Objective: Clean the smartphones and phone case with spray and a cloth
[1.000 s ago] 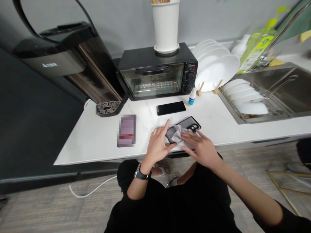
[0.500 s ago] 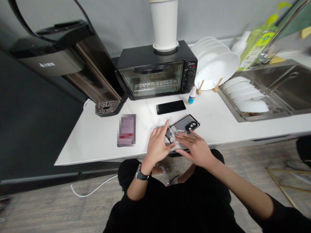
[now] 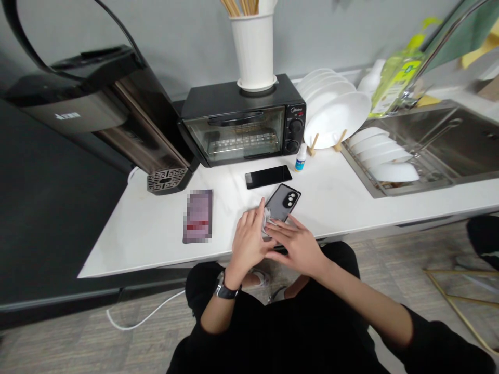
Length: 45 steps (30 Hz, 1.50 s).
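Note:
A translucent grey phone case (image 3: 279, 204) with a black rim and a black camera surround lies slanted on the white counter, its lower end covered by my hands. A crumpled light grey cloth or tissue (image 3: 267, 217) is on that lower part. The fingers of my right hand (image 3: 298, 244) press it against the case. My left hand (image 3: 249, 239), a watch on its wrist, rests along the case's left edge with fingers stretched out. Behind the case lie a black phone (image 3: 268, 177) and a small white spray bottle (image 3: 300, 159) with a blue label.
A pixelated purple object (image 3: 198, 215) lies to the left on the counter (image 3: 128, 236). At the back stand a drink dispenser (image 3: 117, 119), a toaster oven (image 3: 241, 124) bearing a white cup (image 3: 255, 52), and racked plates (image 3: 337, 119). The sink (image 3: 448, 135) with bowls is at the right.
The phone case has turned to stand more upright in view, its camera end swinging away from me. Both hands stay on it with the cloth. The whole view has shifted slightly.

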Each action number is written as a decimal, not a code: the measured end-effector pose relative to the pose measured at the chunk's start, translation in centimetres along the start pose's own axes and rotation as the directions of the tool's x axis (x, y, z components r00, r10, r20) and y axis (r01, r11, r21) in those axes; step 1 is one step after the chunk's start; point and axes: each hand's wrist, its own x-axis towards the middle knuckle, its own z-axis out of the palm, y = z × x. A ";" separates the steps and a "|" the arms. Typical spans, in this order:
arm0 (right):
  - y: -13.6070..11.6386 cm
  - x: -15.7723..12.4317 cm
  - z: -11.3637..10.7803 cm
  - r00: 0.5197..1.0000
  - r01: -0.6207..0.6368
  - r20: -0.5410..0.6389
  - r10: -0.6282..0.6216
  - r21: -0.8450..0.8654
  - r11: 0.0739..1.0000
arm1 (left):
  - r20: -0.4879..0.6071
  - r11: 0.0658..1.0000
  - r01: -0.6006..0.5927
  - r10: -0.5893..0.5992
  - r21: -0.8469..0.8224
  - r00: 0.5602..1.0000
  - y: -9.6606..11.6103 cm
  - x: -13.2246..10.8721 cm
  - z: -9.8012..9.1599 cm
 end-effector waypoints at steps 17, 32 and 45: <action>2.3 -1.0 -2.1 0.999 -0.038 -0.008 0.037 -0.073 0.997 | 0.072 0.982 -0.043 0.057 -0.186 0.996 -0.1 0.6 -0.8; 2.6 -2.3 -2.8 0.999 -0.053 0.007 0.054 -0.118 0.992 | 0.105 0.974 -0.072 0.096 -0.215 0.990 0.0 0.6 -0.8; 0.2 -1.0 -1.0 0.999 0.041 0.007 -0.040 -0.058 0.997 | 0.140 0.965 -0.047 0.085 -0.257 0.986 -0.4 0.4 -0.9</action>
